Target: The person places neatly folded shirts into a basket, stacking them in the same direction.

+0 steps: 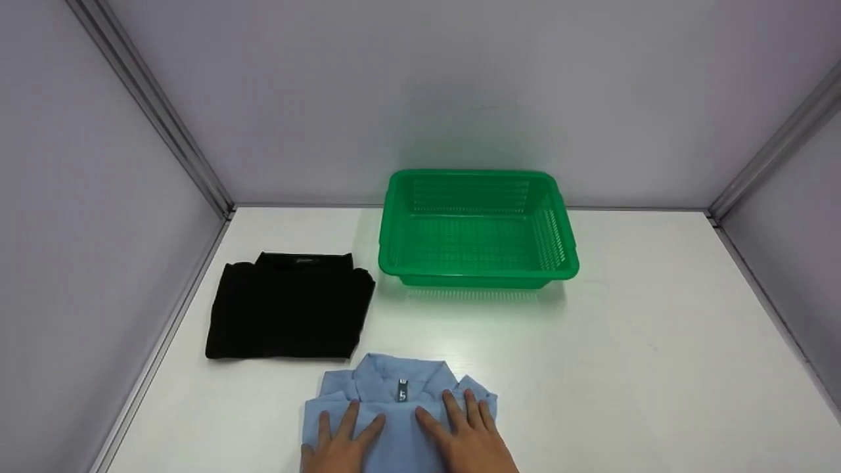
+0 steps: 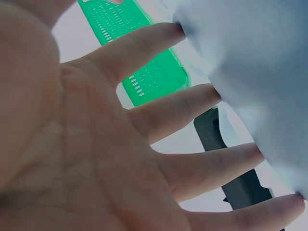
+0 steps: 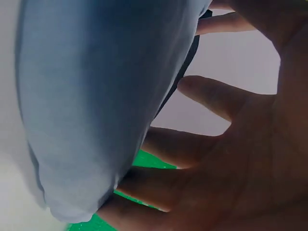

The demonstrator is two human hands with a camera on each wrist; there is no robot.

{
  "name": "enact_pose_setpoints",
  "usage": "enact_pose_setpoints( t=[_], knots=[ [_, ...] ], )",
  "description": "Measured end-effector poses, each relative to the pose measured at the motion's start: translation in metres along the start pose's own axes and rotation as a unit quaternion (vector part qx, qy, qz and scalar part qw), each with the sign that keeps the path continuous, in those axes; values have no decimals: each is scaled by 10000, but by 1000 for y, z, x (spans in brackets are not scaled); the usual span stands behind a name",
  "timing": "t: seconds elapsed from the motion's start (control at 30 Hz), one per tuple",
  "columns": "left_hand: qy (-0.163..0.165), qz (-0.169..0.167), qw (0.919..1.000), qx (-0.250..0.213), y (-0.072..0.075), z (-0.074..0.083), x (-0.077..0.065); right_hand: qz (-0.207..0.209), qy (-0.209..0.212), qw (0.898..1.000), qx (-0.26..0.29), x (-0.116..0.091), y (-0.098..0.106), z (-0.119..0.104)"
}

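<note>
A light blue shirt [image 1: 394, 427] lies folded at the front of the white table, its collar pointing away and a small dark label inside the neck. My left hand [image 1: 338, 447] rests on its left part with the fingers spread. On the right part lies my right hand [image 1: 470, 437], fingers also spread and straight. Both wrist views show the fingertips touching the blue cloth [image 2: 255, 72]. To the left and farther back is a folded black garment [image 1: 289, 312] with its collar at the far edge; neither hand touches it.
A green plastic basket [image 1: 478, 279] with slotted sides stands at the back middle, near the rear wall [image 1: 473, 98]. Pale panels close off the table [image 1: 657, 355] at the left, the back and the right, with grey metal strips at the corners.
</note>
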State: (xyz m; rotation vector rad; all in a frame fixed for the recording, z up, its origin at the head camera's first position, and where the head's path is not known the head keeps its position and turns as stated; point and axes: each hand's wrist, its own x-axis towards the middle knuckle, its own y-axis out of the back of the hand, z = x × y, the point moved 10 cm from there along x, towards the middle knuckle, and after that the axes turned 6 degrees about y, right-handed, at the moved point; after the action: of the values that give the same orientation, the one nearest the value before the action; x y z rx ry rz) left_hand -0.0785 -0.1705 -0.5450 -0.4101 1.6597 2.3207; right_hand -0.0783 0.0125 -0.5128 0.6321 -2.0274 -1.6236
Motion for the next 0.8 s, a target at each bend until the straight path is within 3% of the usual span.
enact_pose_setpoints(
  t=[0.3,0.63,0.8],
  knots=[
    [-151,-52,9999,31,-9,-3,7,-27,-197,9997,-123,4,-12,-3],
    [-217,72,9994,247,-16,8,8,497,-90,9984,-246,-2,-13,0],
    [-312,314,9987,243,-6,20,7,224,9,9990,396,3,-13,8]
  ],
)
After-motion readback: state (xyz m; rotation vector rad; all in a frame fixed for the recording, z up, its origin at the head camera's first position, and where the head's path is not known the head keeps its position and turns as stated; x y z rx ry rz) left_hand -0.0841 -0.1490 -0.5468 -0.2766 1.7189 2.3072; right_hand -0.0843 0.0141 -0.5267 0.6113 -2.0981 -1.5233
